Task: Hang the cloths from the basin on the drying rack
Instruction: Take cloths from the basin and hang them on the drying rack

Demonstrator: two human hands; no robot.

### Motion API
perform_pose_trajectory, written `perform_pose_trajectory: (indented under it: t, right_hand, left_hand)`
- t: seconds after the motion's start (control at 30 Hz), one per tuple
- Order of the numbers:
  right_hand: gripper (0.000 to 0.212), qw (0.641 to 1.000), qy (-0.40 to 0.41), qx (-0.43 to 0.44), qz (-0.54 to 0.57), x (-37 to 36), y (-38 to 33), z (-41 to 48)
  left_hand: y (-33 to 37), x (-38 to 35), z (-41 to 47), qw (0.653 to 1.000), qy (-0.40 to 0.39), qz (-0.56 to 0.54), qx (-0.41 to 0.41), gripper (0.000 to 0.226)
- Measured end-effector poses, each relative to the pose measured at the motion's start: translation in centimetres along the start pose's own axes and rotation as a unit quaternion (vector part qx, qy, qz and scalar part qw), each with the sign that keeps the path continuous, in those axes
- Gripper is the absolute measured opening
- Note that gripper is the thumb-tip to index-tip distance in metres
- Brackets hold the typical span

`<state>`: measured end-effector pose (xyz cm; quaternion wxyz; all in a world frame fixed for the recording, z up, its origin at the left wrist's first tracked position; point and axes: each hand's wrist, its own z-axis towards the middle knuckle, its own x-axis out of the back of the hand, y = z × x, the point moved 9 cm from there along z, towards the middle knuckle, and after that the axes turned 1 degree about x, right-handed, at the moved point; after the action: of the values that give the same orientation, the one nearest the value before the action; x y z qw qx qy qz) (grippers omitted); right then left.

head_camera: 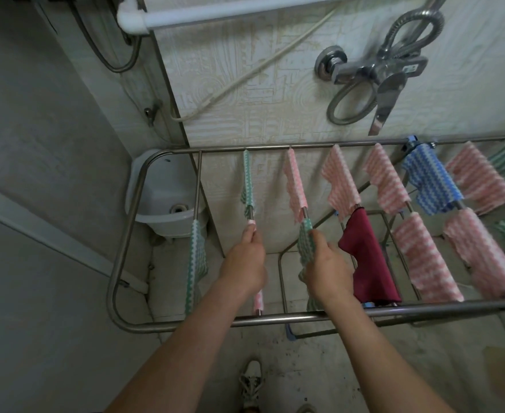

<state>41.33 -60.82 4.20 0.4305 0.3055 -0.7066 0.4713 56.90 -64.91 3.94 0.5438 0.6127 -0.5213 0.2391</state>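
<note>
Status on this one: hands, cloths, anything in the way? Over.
Left hand grips pink cloth on its rail. Right hand grips green cloth on next rail. Drying rack nearly full; no obstruction seen.

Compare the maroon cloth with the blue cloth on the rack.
The maroon cloth is plain and dark; the blue cloth has white wavy stripes. The maroon cloth hangs at the near end of its rod; the blue cloth hangs at the far end. Both drape over drying rack rods.

7 pink cloths [424, 257], 5 green cloths [197, 257], 1 blue cloth [430, 180], 1 maroon cloth [367, 257].
</note>
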Motion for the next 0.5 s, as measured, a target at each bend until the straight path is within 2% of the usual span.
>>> perform_pose_trajectory:
  t: [0.1,0.2,0.3,0.43,0.5]
  right_hand:
    - [0.064,0.998,-0.015,0.013,0.057,0.9,0.4,-0.3]
    - [0.055,0.993,-0.027,0.039,0.105,2.1,1.2,-1.0]
    - [0.046,0.981,-0.006,0.041,0.191,4.0,3.5,-2.2]
    - [0.026,0.959,0.01,0.005,0.285,5.2,7.6,-3.5]
    - [0.009,0.949,0.02,0.001,0.313,6.0,9.4,-4.5]
  left_hand:
    - [0.0,0.2,0.0,1.0,-0.003,0.015,0.004,0.078]
    - [0.2,0.9,-0.2,0.999,0.007,0.041,0.008,0.055]
    - [1.9,1.4,-0.7,0.997,0.046,0.061,-0.002,0.045]
    - [7.4,3.0,-2.8,0.986,0.148,0.003,-0.081,0.025]
    - [10.3,2.8,-3.9,0.984,0.15,-0.033,-0.094,0.025]
